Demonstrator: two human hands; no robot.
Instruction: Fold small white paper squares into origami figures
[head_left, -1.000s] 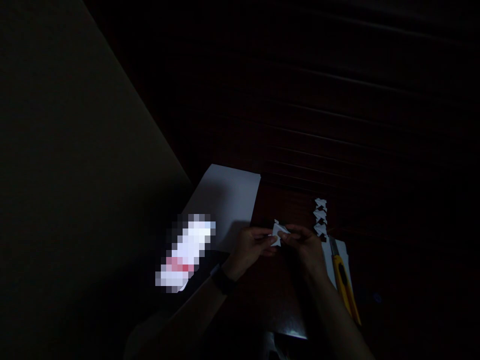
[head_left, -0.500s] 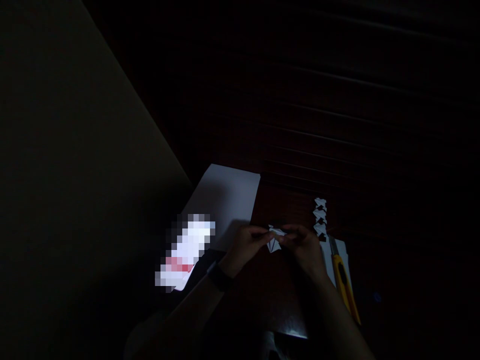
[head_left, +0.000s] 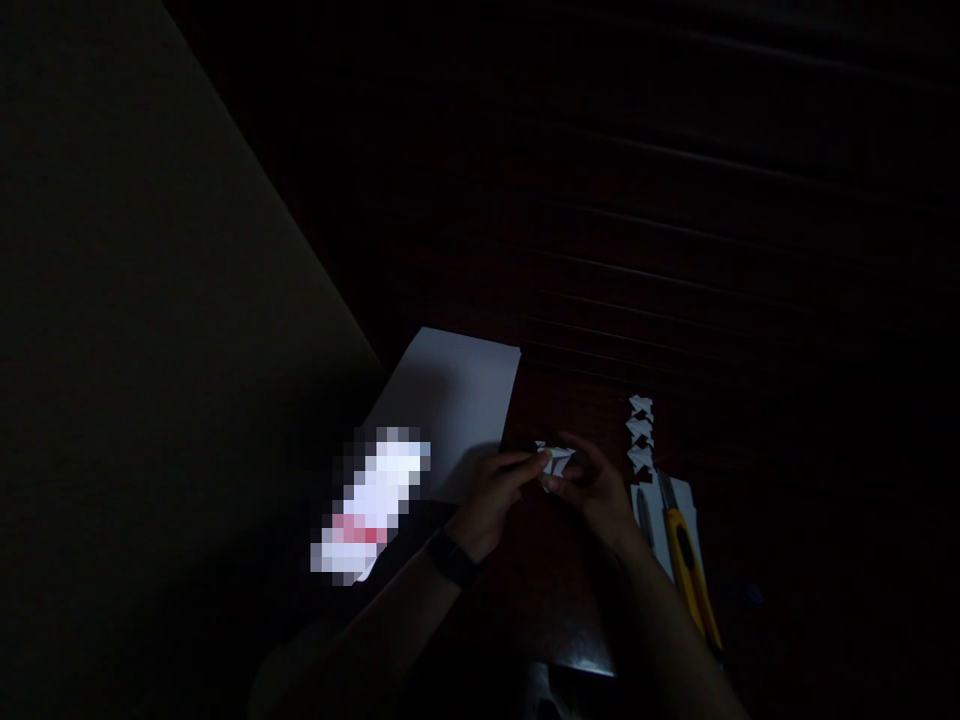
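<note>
The paper [head_left: 558,458], white and folded small with pointed corners, is held between the left hand [head_left: 486,497] and right hand [head_left: 602,500].

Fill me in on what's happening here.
A person holds a small folded paper in the fingers of both hands, left hand and right hand, above a dark table. Three more folded pieces sit in a row to the right, with a yellow cutter nearer, lying over some white paper. On the left are a large white sheet and a bright, blurred-out object.
</note>
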